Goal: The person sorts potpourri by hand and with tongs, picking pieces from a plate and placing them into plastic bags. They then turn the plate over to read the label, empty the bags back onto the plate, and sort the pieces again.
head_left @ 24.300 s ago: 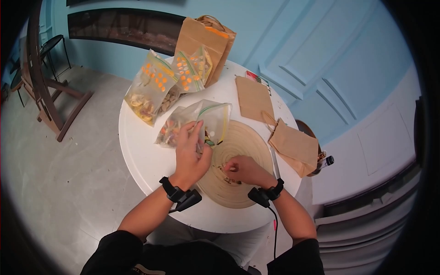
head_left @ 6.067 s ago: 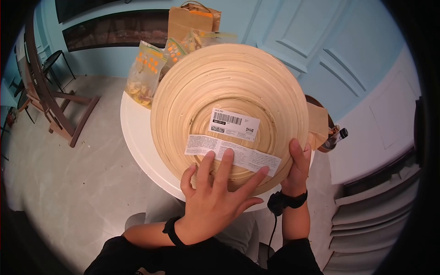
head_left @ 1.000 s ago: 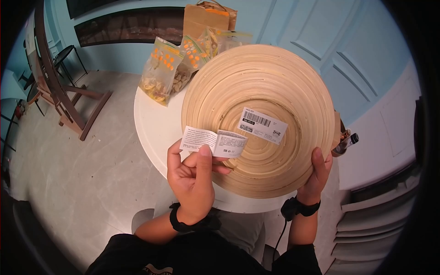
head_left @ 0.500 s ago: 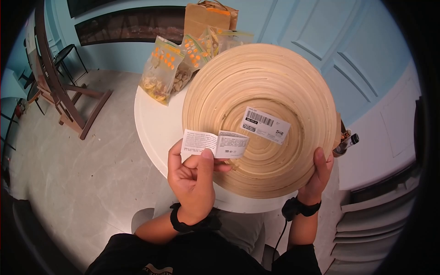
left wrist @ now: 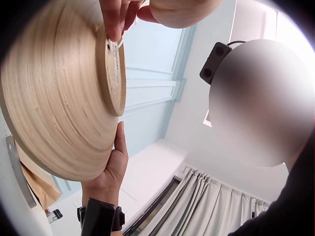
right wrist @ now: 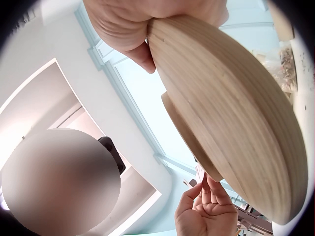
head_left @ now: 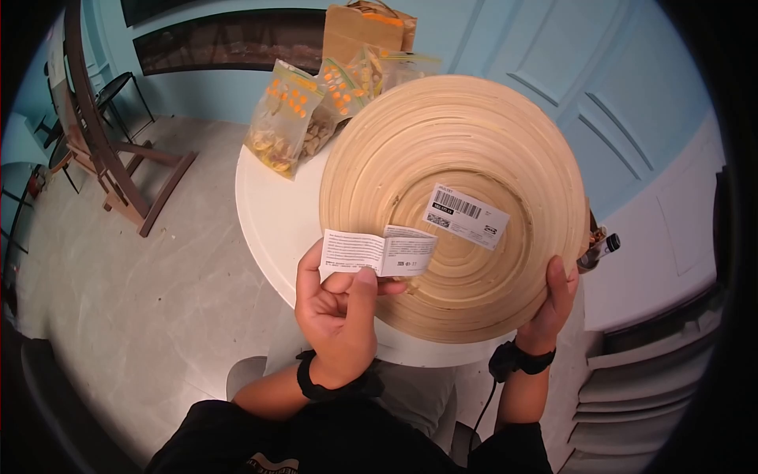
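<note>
A large round bamboo bowl (head_left: 442,130) is held up and tilted, its ringed underside facing me. My right hand (head_left: 553,304) grips its lower right rim, thumb on the underside. Inside the foot ring sits a white barcode sticker (head_left: 466,215). My left hand (head_left: 339,324) pinches a folded printed paper label (head_left: 353,251) in front of the bowl's lower left, thumb at its lower edge. In the left wrist view, the fingertips of the left hand (left wrist: 115,17) are right at the foot ring. The right wrist view shows the bowl's side (right wrist: 221,103) and the right hand (right wrist: 120,24) on its rim.
Behind the bowl, zip bags (head_left: 280,118) of dried pieces and a brown paper bag (head_left: 355,35) stand on the round white table (head_left: 264,205). A dark-capped bottle (head_left: 604,249) shows at the right. A wooden easel (head_left: 118,150) stands on the floor at left.
Earlier the bowl lay face up on the table under both hands. It was then raised, underside showing, the left hand spread over the label. That hand now pinches the label folded; lately little moved.
</note>
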`<action>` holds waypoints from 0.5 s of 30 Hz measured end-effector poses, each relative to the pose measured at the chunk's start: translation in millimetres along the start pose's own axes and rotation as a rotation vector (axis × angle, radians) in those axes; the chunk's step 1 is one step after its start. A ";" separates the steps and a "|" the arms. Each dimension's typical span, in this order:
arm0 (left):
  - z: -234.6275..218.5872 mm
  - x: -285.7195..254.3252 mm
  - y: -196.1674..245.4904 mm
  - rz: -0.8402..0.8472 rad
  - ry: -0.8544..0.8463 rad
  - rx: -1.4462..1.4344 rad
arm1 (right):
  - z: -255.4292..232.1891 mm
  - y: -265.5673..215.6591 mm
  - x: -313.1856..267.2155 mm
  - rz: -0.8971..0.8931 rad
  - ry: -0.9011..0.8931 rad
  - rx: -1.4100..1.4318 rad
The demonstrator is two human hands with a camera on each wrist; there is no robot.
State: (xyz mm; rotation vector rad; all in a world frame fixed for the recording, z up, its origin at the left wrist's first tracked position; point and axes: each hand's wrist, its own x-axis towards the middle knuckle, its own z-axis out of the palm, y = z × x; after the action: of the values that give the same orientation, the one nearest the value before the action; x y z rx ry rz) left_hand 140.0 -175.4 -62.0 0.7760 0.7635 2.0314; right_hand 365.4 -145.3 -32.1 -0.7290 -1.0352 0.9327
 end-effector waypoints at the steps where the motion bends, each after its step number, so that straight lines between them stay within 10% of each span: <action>1: -0.9 0.2 -0.3 0.005 -0.011 0.003 | 0.4 -0.1 0.0 0.001 -0.002 0.002; 15: -2.0 -0.2 -0.4 0.032 -0.045 0.006 | 1.0 0.6 0.2 0.010 0.009 0.006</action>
State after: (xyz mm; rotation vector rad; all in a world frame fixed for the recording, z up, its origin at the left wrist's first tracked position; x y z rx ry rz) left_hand 138.8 -175.8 -63.5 0.8398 0.7362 2.0337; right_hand 364.4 -144.8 -32.2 -0.7335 -1.0212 0.9397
